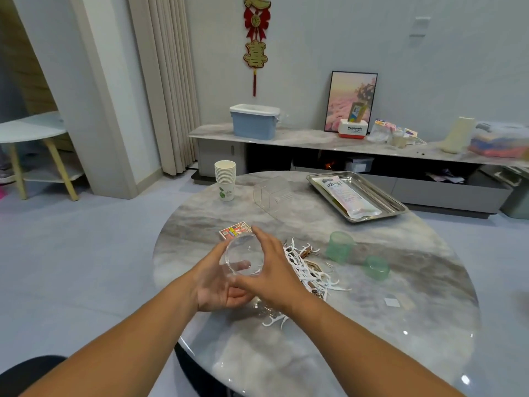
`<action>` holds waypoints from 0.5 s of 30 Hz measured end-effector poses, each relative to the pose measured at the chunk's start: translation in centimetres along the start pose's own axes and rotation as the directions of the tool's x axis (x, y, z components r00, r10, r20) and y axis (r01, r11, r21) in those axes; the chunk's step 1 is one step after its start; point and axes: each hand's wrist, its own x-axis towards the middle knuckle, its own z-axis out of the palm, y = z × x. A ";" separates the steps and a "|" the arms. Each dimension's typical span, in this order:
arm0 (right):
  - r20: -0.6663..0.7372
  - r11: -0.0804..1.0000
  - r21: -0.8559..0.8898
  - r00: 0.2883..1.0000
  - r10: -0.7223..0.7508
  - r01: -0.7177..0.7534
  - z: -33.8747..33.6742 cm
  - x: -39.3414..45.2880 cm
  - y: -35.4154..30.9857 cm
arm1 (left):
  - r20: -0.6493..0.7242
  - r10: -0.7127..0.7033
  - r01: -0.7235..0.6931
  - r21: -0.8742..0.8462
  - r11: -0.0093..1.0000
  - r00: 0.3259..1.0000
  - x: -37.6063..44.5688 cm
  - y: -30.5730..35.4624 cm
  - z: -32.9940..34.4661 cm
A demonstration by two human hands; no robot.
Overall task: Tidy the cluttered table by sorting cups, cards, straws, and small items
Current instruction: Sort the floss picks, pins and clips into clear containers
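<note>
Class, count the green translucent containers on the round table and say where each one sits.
2. The taller green container stands right of the white floss-pick pile; the shorter green container sits further right and nearer the camera. None looks hidden.

Across from me a red wall ornament (256, 44) hangs above a long sideboard (315, 138). On it stand a blue lidded bin (254, 121), a framed picture (351, 101) and a Panasonic box (353, 129).

Head view looks down across the table (315, 353).
</note>
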 end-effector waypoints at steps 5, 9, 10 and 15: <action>0.035 0.988 -0.144 0.997 0.065 -0.059 0.5 0.2 -0.4 | -0.176 0.205 -0.141 0.318 0.938 0.963 -0.7 0.2 -0.3; 0.137 0.987 -0.138 0.985 0.102 -0.083 0.8 -0.2 0.5 | -0.297 0.471 -0.219 0.603 0.767 0.830 -0.4 -0.2 -0.6; 0.136 0.982 -0.170 0.985 0.106 -0.082 0.5 -0.3 0.8 | -0.331 0.522 -0.214 0.647 0.732 0.786 0.3 0.0 -1.6; -0.008 0.937 -0.320 0.990 0.142 -0.137 -1.9 -0.9 4.1 | -0.400 0.677 0.033 0.873 0.486 0.617 2.3 1.2 -5.8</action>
